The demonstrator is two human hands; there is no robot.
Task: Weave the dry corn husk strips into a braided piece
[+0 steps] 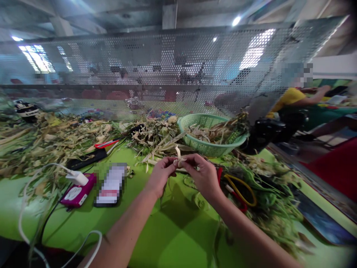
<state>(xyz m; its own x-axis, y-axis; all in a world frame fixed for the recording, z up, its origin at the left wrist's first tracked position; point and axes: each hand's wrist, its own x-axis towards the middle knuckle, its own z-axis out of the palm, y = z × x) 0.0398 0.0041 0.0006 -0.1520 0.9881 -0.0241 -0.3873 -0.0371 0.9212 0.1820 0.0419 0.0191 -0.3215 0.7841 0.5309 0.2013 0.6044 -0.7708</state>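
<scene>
Both hands meet over the middle of the green table. Between their fingertips is a small, pale strip of dried plant, its curled end sticking up. My left hand pinches it from the left, thumb against fingers. From the other side my right hand pinches the same strip close to my left fingertips. The part inside the fingers is hidden. Just right of my right hand lie a yellow loop handle and red handles, partly under green strips.
A green basket of dried leaves stands behind the hands. Dried husks heap at the left. A phone and a magenta power box with a white cable lie left. Perforated metal sheeting rises behind. A person in yellow sits far right.
</scene>
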